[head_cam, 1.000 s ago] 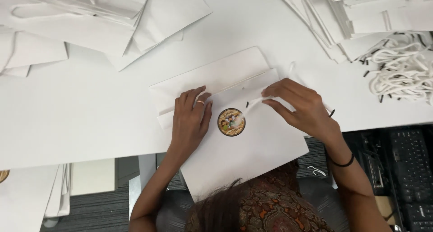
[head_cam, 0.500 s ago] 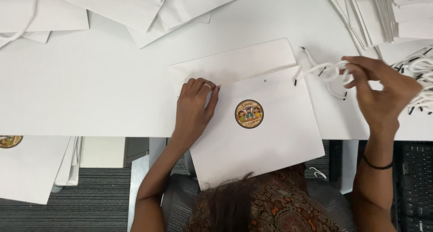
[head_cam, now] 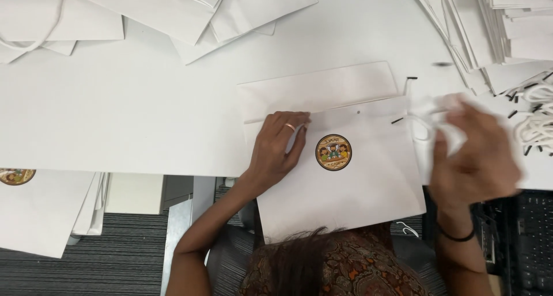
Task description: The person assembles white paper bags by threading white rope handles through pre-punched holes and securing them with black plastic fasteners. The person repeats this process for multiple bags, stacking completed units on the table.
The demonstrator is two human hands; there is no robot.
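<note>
A flat white paper bag (head_cam: 357, 186) with a round brown sticker (head_cam: 333, 152) lies on the white table (head_cam: 144, 117), overhanging its front edge. My left hand (head_cam: 276, 149), a ring on one finger, presses flat on the bag's left part near its folded top. To the right of the bag, my right hand (head_cam: 475, 158) is blurred and closed around a white cord handle (head_cam: 423, 123) with black tips. The cord runs from the hand toward the bag's upper right corner.
Stacks of white paper bags (head_cam: 230, 8) lie across the far table and at the right (head_cam: 489, 25). A pile of white cords with black tips (head_cam: 536, 120) sits at the right edge. More bags (head_cam: 40, 209) hang lower left. A dark keyboard (head_cam: 530, 238) is lower right.
My right hand has dropped lower and moved in toward the bag's right edge with the cord. The left hand stays pressed on the bag.
</note>
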